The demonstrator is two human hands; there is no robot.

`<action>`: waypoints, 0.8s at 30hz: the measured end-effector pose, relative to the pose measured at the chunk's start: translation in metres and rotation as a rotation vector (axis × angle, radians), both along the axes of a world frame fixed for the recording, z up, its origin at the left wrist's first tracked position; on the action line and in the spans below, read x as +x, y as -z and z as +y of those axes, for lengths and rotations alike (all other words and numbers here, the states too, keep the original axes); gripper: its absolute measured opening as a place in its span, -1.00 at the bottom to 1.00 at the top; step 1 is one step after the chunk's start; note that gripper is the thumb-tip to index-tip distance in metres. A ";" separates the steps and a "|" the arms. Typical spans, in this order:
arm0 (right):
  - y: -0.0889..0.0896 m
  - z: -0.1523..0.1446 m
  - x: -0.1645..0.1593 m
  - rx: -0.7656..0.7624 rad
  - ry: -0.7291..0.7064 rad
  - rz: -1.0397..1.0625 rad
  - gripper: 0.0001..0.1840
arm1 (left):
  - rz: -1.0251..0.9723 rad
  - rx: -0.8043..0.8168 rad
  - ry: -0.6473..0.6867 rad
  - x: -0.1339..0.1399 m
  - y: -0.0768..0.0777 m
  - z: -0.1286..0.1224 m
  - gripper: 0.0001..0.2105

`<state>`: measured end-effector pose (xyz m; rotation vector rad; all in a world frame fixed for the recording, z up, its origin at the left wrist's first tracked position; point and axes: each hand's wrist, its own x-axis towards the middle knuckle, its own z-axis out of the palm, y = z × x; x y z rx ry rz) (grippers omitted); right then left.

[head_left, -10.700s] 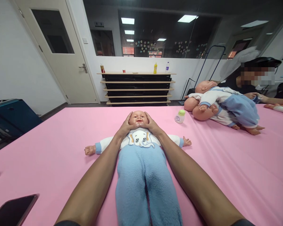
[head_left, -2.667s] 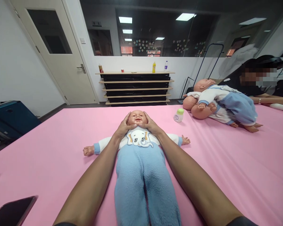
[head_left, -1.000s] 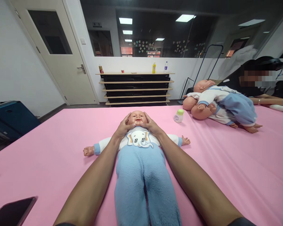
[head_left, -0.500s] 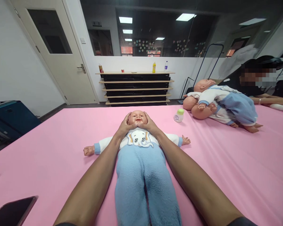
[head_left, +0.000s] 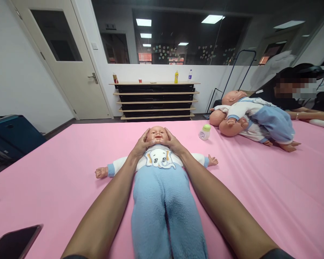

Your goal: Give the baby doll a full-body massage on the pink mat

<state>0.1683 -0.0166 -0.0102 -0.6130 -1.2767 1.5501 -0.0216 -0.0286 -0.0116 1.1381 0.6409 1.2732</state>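
Note:
A baby doll [head_left: 162,187] lies on its back on the pink-covered table, arms stretched out to the sides. It wears a white top with an elephant face on the chest and fluffy light-blue trousers. My left hand [head_left: 142,145] cups one side of the doll's head [head_left: 157,133], and my right hand [head_left: 174,144] cups the other. Both thumbs lie along the doll's jaw and chin, their tips a little apart. The fingers curve round the cheeks and temples, partly hidden behind the head.
A small bottle with a green cap [head_left: 205,132] stands right of the doll. More dolls [head_left: 259,117] lie piled at the right, beside another person in black [head_left: 270,90]. A phone [head_left: 16,242] rests at the table's near left. Beyond the table is a low shelf stack [head_left: 156,93].
My thumbs have slid slightly outward along the doll's jaw, so their tips are farther apart. The doll and everything around it look unmoved.

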 end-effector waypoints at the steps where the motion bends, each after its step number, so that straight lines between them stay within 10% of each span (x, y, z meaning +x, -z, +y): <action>1: -0.001 -0.001 0.000 0.014 0.029 -0.031 0.23 | 0.023 0.006 -0.016 0.001 0.001 0.000 0.00; 14: -0.004 -0.002 0.001 -0.048 -0.066 0.076 0.19 | -0.022 0.020 0.032 -0.002 -0.003 -0.002 -0.09; 24: -0.006 -0.006 -0.002 0.068 0.115 -0.142 0.26 | 0.106 0.056 -0.096 0.002 0.005 0.003 0.00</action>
